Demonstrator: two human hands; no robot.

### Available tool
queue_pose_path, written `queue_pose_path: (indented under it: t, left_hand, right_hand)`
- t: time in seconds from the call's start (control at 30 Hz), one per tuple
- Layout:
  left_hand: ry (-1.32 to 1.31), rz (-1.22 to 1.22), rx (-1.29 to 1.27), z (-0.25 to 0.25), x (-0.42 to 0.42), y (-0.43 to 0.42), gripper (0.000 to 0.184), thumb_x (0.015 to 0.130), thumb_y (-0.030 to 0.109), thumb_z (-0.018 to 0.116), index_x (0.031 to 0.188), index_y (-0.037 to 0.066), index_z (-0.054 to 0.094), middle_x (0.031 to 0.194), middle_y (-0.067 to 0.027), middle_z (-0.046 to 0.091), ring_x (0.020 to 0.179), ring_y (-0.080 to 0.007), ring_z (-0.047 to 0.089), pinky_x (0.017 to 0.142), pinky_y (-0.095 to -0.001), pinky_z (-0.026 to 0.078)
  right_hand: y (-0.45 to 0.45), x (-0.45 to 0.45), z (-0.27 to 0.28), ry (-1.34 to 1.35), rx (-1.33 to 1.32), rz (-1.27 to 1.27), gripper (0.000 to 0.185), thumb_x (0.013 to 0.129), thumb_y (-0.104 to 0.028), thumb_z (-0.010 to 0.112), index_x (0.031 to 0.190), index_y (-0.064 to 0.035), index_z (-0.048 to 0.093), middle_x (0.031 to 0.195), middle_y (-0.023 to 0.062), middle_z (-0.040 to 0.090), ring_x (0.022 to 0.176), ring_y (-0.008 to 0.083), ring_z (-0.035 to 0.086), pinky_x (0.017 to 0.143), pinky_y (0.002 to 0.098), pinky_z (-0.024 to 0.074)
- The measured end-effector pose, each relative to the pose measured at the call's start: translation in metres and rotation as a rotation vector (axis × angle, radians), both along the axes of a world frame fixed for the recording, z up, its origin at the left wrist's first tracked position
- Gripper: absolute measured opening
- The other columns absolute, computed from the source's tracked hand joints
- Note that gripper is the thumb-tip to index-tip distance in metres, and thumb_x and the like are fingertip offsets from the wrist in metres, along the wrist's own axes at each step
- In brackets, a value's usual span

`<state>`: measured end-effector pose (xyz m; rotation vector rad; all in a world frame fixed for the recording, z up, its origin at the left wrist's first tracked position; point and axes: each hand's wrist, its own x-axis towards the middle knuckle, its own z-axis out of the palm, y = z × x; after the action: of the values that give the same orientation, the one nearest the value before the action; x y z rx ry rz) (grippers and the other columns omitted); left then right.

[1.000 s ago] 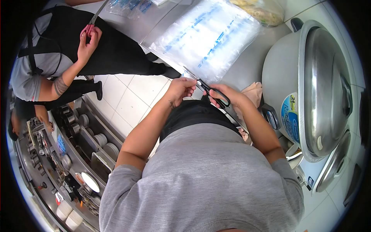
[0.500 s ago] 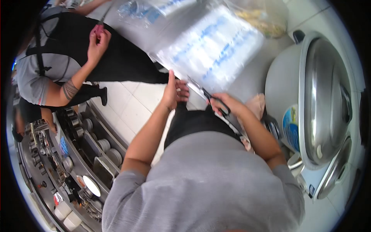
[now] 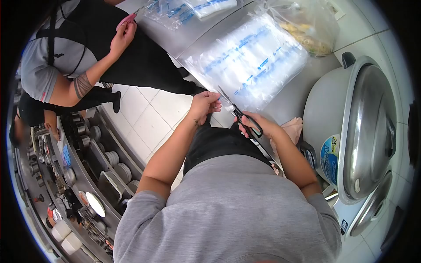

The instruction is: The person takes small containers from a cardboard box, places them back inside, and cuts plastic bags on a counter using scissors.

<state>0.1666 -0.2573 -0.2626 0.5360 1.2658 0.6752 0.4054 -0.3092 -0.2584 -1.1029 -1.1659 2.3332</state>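
Observation:
My right hand (image 3: 258, 126) grips a pair of scissors (image 3: 239, 113) with black handles. Their blades are slightly parted and point up and left, past the table's edge. Close to the blade tips, my left hand (image 3: 206, 106) has its thumb and fingers pinched together. A small bluish speck shows at those fingertips, too small to identify. Just beyond both hands, a stack of clear plastic bags (image 3: 252, 61) with blue print lies on the metal table (image 3: 287, 94).
A large rice cooker (image 3: 324, 101) with a metal lid stands at the right. Behind the stack sits a clear bag of yellowish food (image 3: 307, 33). At the left, a co-worker's hand (image 3: 123, 39) holds a pink-handled tool. Shelves with plates (image 3: 123, 173) line the lower left.
My left hand has gone from spread fingers to a pinch, nearer the scissor tips. The scissors stay in my right hand. The co-worker's hand has shifted right and slightly up.

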Motion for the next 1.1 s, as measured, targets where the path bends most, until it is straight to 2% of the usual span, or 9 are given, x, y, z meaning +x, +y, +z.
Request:
queue_pose_path:
  t: [0.13, 0.23, 0.33, 0.43, 0.53, 0.63, 0.73, 0.97, 1.1]
  left_hand:
    - [-0.014, -0.035, -0.003, -0.002, -0.002, -0.002, 0.015, 0.091, 0.018, 0.064, 0.091, 0.003, 0.061, 0.075, -0.0050, 0.063, 0.064, -0.0139, 0.061, 0.064, -0.0273, 0.053]
    - [-0.015, -0.055, -0.019, -0.001, -0.002, -0.004, 0.016, 0.091, 0.018, 0.064, 0.091, 0.003, 0.061, 0.075, -0.0049, 0.063, 0.064, -0.0140, 0.061, 0.064, -0.0273, 0.053]
    - [-0.016, -0.060, -0.021, -0.006, -0.003, -0.004, 0.016, 0.091, 0.018, 0.064, 0.090, 0.003, 0.060, 0.075, -0.0047, 0.063, 0.064, -0.0140, 0.061, 0.064, -0.0273, 0.053]
    - [-0.022, -0.058, -0.011, -0.009, -0.003, -0.004, 0.016, 0.091, 0.018, 0.064, 0.089, 0.003, 0.060, 0.075, -0.0044, 0.063, 0.063, -0.0139, 0.061, 0.064, -0.0271, 0.053]
    - [-0.029, -0.060, 0.006, -0.008, -0.004, -0.004, 0.017, 0.090, 0.017, 0.066, 0.088, 0.001, 0.060, 0.075, -0.0059, 0.063, 0.062, -0.0143, 0.061, 0.062, -0.0269, 0.053]
    - [-0.046, -0.077, 0.013, -0.006, -0.004, -0.006, 0.017, 0.089, 0.016, 0.067, 0.088, 0.001, 0.060, 0.074, -0.0062, 0.063, 0.062, -0.0141, 0.060, 0.061, -0.0267, 0.053]
    - [-0.030, -0.084, 0.025, -0.005, -0.004, -0.007, 0.017, 0.089, 0.016, 0.067, 0.088, 0.001, 0.060, 0.073, -0.0056, 0.063, 0.061, -0.0136, 0.060, 0.060, -0.0264, 0.052]
    - [-0.001, -0.191, 0.022, -0.004, -0.011, -0.007, 0.015, 0.090, 0.017, 0.066, 0.089, 0.004, 0.059, 0.074, -0.0037, 0.062, 0.062, -0.0134, 0.061, 0.063, -0.0260, 0.053]
    - [0.064, -0.242, 0.013, 0.007, -0.014, -0.005, 0.045, 0.093, 0.044, 0.056, 0.106, 0.001, 0.058, 0.088, -0.0079, 0.064, 0.074, -0.0160, 0.062, 0.066, -0.0288, 0.053]
  right_hand:
    - [0.005, -0.002, -0.002, -0.039, 0.000, 0.027, 0.056, 0.094, -0.055, 0.050, 0.118, -0.0042, 0.054, 0.074, 0.0020, 0.055, 0.058, 0.0111, 0.055, 0.056, 0.0239, 0.0442]
    - [0.009, -0.007, 0.001, 0.000, -0.063, -0.040, 0.049, 0.093, -0.049, 0.057, 0.109, -0.0035, 0.055, 0.066, 0.0016, 0.055, 0.053, 0.0112, 0.054, 0.050, 0.0246, 0.0443]
    - [0.016, -0.009, -0.002, -0.113, -0.032, 0.002, 0.044, 0.091, -0.047, 0.061, 0.102, -0.0043, 0.057, 0.063, 0.0005, 0.054, 0.050, 0.0099, 0.053, 0.046, 0.0238, 0.0426]
    - [0.021, -0.007, -0.003, -0.159, 0.040, 0.061, 0.044, 0.094, -0.044, 0.057, 0.110, -0.0029, 0.057, 0.065, -0.0008, 0.053, 0.051, 0.0074, 0.050, 0.049, 0.0221, 0.0405]
    - [0.023, -0.012, -0.003, -0.104, 0.019, -0.019, 0.040, 0.090, -0.043, 0.065, 0.096, -0.0049, 0.057, 0.063, 0.0002, 0.055, 0.050, 0.0085, 0.053, 0.046, 0.0233, 0.0425]
    - [0.026, -0.018, -0.004, -0.089, 0.061, -0.045, 0.038, 0.090, -0.042, 0.065, 0.095, -0.0054, 0.057, 0.063, 0.0005, 0.055, 0.050, 0.0085, 0.054, 0.046, 0.0233, 0.0430]
    - [0.031, -0.020, -0.006, -0.098, 0.054, -0.012, 0.039, 0.094, -0.041, 0.059, 0.106, -0.0035, 0.056, 0.066, -0.0011, 0.053, 0.052, 0.0069, 0.050, 0.050, 0.0217, 0.0415]
    - [0.044, -0.023, -0.006, -0.167, 0.104, 0.052, 0.033, 0.094, -0.036, 0.060, 0.103, -0.0044, 0.057, 0.063, -0.0019, 0.052, 0.048, 0.0062, 0.049, 0.045, 0.0213, 0.0398]
    - [0.047, -0.026, -0.005, -0.126, 0.082, 0.021, 0.030, 0.094, -0.034, 0.060, 0.102, -0.0048, 0.057, 0.062, -0.0020, 0.052, 0.048, 0.0064, 0.049, 0.045, 0.0214, 0.0396]
